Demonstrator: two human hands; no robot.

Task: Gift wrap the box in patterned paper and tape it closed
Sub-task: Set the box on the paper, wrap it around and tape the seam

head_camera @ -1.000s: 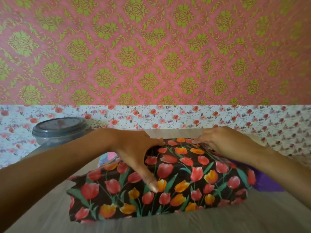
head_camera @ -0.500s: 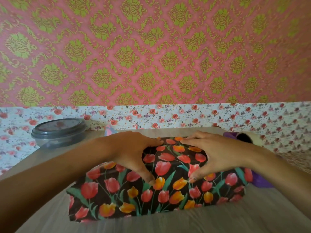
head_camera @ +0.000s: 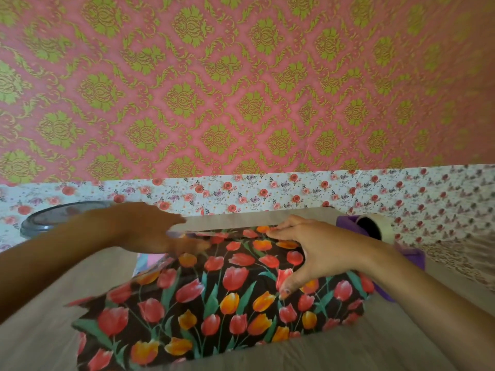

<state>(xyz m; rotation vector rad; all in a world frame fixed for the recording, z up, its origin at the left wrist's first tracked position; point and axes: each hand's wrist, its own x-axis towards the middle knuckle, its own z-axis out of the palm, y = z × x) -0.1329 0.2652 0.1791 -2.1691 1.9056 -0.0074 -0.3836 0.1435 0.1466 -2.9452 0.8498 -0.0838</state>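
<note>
Black patterned paper [head_camera: 187, 341] printed with red and orange tulips on green stems, folded round the wrapped box [head_camera: 230, 295], which lies on the counter [head_camera: 388, 349] in the middle foreground. The paper's left end stands loose, with a ragged edge.

- Left hand [head_camera: 150, 231]: forearm enters from the left edge; the hand is over the far left corner of the box, palm down, fingers stretched toward the right. Grip released, holding nothing. It is blurred, so contact with the paper cannot be told.
- Right hand [head_camera: 318, 253]: forearm enters from the lower right. The hand is spread wide over the box top, palm arched, fingertips [head_camera: 281, 228] on the far top edge, thumb [head_camera: 286, 286] set down nearer the front edge. Grip released, pressing the paper, not pinching it.
- Tape roll [head_camera: 380, 231]: pale, seated in a purple dispenser [head_camera: 412, 259] just beyond the right wrist, beside the right end of the box.
- Grey lidded container [head_camera: 40, 223]: far left of the counter, partly behind the left forearm.
- Pink and pale item [head_camera: 146, 262]: beside the far left end of the box, too hidden to identify.
- Counter: pale wood grain.
- Backdrop: pink wallpaper [head_camera: 241, 84] with green damask motifs, above a white floral band [head_camera: 267, 191]
</note>
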